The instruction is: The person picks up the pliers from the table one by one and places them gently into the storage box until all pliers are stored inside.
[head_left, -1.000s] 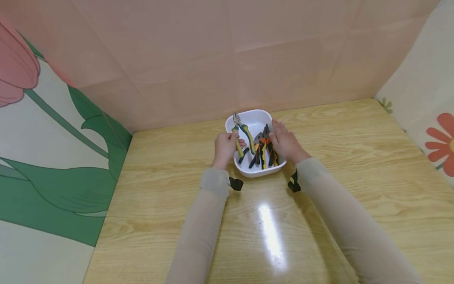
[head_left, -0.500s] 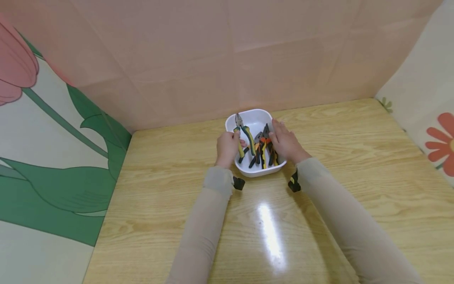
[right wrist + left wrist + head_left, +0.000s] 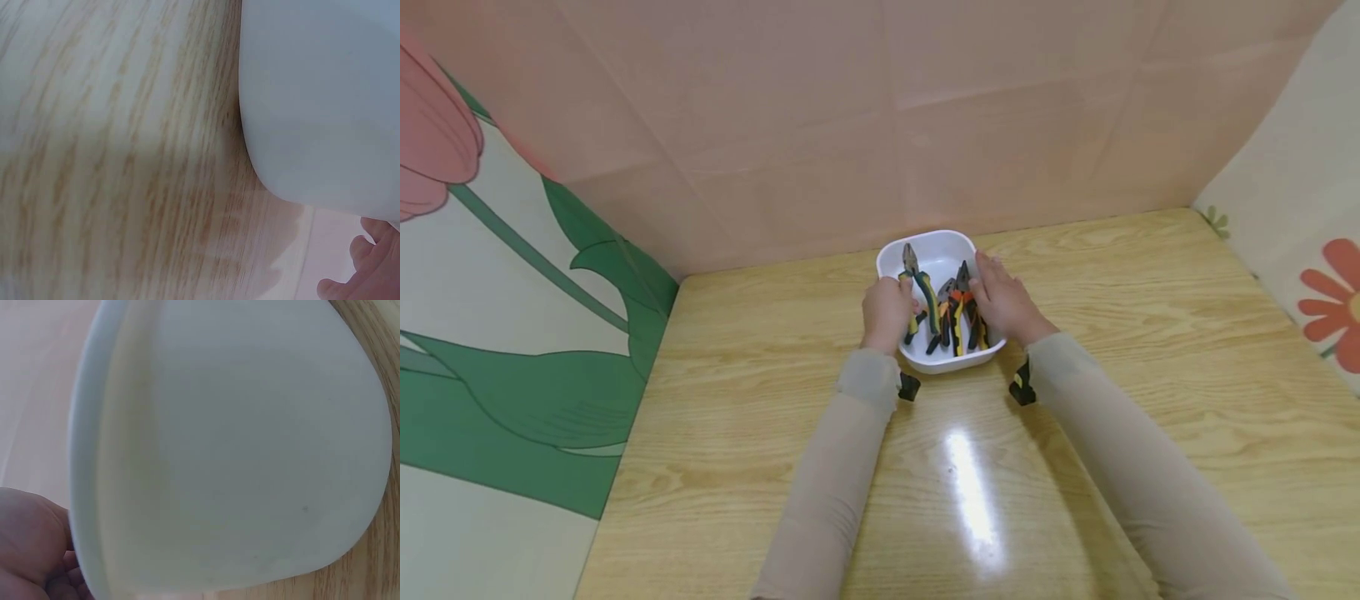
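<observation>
My left hand [image 3: 886, 312] is at the left rim of a white rectangular basin [image 3: 943, 250] and grips one handle of a pair of pliers [image 3: 930, 304]. These pliers have green and yellow handles; their metal nose points to the far side, and the other handle slants over the basin's inside. Along the right rim rests my right hand [image 3: 1006, 304], its fingers stretched out against the wall. Several more pliers [image 3: 957, 321] with orange, black and yellow handles lie inside. Both wrist views show mostly the basin's outer wall [image 3: 250, 437], with part of each hand beside it.
The basin stands on a wood-grain table [image 3: 737, 400], close to its back edge. Behind rises a pink-covered wall [image 3: 775, 125]. Flower-painted panels [image 3: 512, 333] flank the table on both sides. A black strap piece [image 3: 1022, 387] shows at each wrist.
My left hand has shifted slightly to the right with the pliers, and their nose has come down and inward over the basin. My right hand and the basin have stayed put.
</observation>
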`<state>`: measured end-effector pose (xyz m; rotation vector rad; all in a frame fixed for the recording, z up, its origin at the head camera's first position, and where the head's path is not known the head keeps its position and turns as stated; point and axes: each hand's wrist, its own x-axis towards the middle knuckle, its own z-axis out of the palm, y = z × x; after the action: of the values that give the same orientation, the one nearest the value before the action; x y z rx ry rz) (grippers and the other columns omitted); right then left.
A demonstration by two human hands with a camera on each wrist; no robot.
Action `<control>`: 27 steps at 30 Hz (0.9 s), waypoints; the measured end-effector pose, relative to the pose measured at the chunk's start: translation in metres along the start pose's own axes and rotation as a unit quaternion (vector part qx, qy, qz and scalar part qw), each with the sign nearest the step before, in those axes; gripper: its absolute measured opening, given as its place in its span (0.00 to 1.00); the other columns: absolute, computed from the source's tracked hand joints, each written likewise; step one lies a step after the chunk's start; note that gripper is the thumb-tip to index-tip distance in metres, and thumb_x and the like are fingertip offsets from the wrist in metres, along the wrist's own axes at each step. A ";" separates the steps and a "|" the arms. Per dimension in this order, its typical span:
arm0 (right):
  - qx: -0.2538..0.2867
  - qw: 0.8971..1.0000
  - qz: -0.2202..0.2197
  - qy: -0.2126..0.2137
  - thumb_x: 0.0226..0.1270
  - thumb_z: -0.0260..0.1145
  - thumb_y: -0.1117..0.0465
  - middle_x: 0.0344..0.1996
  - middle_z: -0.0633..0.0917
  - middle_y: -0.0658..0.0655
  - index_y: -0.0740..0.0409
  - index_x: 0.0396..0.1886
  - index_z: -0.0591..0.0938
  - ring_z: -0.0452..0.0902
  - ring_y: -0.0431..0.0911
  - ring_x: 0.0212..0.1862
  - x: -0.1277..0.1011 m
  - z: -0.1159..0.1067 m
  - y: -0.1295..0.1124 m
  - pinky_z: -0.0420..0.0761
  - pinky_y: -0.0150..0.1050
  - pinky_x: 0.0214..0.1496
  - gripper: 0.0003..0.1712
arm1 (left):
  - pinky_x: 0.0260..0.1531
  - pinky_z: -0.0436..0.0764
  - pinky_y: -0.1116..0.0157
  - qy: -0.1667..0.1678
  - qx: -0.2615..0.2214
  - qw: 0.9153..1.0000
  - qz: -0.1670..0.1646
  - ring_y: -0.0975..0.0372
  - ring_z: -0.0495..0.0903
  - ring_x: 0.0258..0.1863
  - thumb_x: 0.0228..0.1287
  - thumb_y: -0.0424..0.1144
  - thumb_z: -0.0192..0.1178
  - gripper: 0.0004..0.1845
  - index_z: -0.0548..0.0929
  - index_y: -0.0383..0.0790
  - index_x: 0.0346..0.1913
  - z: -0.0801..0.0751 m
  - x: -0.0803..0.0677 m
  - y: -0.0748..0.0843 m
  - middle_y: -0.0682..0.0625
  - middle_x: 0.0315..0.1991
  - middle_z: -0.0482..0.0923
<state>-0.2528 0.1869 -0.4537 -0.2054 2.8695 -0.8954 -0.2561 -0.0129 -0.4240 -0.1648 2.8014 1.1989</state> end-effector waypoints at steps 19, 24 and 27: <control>0.004 1.000 -0.001 0.000 0.85 0.35 0.49 0.81 0.42 0.64 0.58 0.82 0.37 0.32 0.61 0.81 -0.002 0.001 -0.002 0.37 0.65 0.78 0.36 | 0.23 0.77 0.64 0.012 0.164 0.984 0.071 0.57 0.79 0.22 0.81 0.44 0.50 0.22 0.83 0.39 0.27 0.009 -0.006 0.008 0.48 0.23 0.81; 0.001 1.000 -0.005 0.005 0.85 0.35 0.49 0.81 0.43 0.65 0.59 0.82 0.38 0.32 0.61 0.81 -0.002 0.000 -0.002 0.37 0.65 0.78 0.36 | 0.23 0.79 0.65 0.002 0.181 0.981 0.068 0.59 0.79 0.22 0.82 0.44 0.48 0.23 0.83 0.39 0.28 0.012 -0.004 0.009 0.49 0.24 0.81; 0.002 1.000 -0.002 0.004 0.85 0.34 0.48 0.81 0.42 0.64 0.58 0.82 0.37 0.32 0.61 0.81 -0.002 0.000 -0.001 0.37 0.65 0.78 0.36 | 0.25 0.80 0.65 -0.004 0.214 0.975 0.064 0.60 0.79 0.23 0.81 0.45 0.49 0.21 0.86 0.39 0.32 0.014 -0.002 0.011 0.49 0.26 0.83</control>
<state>-0.2511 0.1866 -0.4534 -0.2082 2.8755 -0.9045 -0.2549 0.0047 -0.4259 0.0536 3.0170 0.5834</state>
